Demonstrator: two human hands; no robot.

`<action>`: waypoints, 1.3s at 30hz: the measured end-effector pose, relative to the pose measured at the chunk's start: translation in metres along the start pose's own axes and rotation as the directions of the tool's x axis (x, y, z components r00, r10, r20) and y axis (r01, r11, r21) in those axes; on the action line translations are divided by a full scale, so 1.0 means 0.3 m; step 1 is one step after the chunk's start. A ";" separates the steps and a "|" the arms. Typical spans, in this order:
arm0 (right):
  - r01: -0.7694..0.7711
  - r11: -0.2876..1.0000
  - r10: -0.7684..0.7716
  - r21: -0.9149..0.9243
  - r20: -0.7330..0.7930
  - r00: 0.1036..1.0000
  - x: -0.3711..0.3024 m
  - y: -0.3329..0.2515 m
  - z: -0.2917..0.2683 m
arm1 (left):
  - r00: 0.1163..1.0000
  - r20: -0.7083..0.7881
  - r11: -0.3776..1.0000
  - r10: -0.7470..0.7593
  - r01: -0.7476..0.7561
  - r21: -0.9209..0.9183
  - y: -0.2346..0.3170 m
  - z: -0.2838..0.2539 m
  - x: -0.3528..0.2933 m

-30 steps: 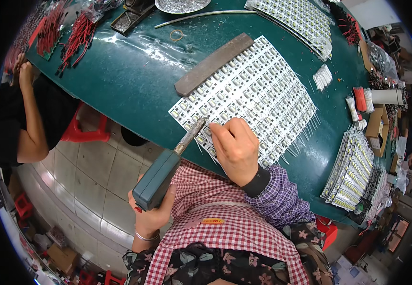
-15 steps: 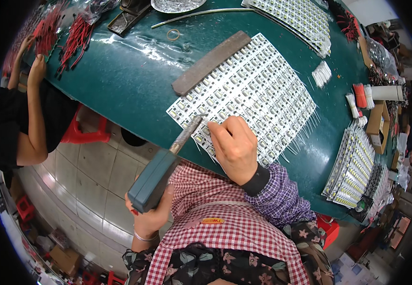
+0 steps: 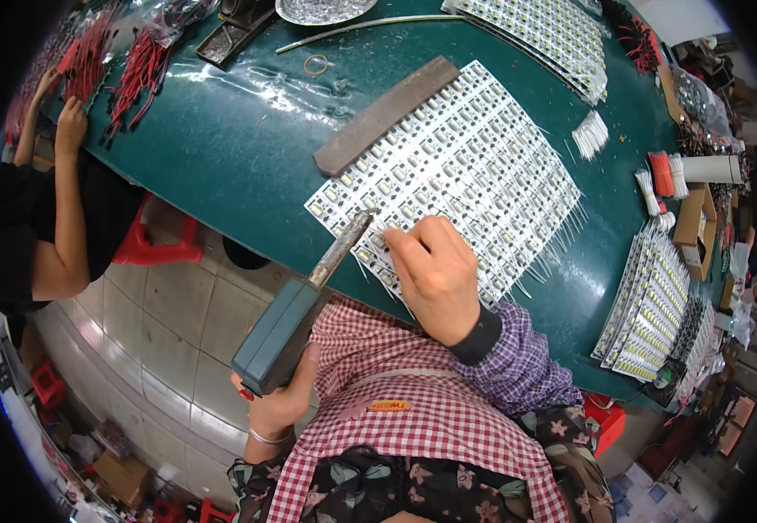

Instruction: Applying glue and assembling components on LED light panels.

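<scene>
On the green table [image 3: 221, 166] lies the white light board [image 3: 453, 174]; your left hand [image 3: 284, 403] grips the soldering gun [image 3: 278, 336], tip barely moved — work stays there — and your right hand [image 3: 441, 277] pinches, on what I can't tell.

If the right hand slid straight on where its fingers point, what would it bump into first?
Probably the silvery metal rod of the dark green boxy tool in the left hand, near the rod's tip. It looks just ahead of the right hand, though depth is unclear.

Red stool [image 3: 165, 247], tan rubber band [image 3: 314, 73], open cardboard box [image 3: 694, 230], red wires [image 3: 141, 77]
</scene>
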State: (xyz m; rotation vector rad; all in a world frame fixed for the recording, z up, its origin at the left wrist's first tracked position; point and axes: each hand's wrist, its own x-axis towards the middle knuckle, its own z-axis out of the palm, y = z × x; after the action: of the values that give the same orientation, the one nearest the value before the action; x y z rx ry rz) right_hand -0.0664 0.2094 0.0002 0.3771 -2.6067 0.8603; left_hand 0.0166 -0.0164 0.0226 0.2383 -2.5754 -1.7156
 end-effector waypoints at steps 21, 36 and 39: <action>0.039 0.998 -0.042 -0.045 -0.053 0.998 0.024 0.051 -0.001 | 0.999 0.040 0.999 0.012 -0.013 0.036 -0.001 0.029 0.035; 0.023 0.997 -0.026 -0.068 -0.045 0.999 0.020 0.047 0.000 | 0.996 0.088 0.999 0.036 -0.037 0.017 -0.056 0.000 -0.010; 0.016 0.997 -0.019 -0.072 -0.037 0.999 0.020 0.044 -0.002 | 0.999 0.044 0.997 0.024 -0.027 0.077 -0.027 0.015 -0.001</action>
State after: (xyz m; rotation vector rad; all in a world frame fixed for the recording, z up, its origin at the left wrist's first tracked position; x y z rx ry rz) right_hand -0.0765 0.2194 -0.0035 0.3595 -2.5880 0.7580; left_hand 0.0172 -0.0154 0.0134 0.1713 -2.6663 -1.6329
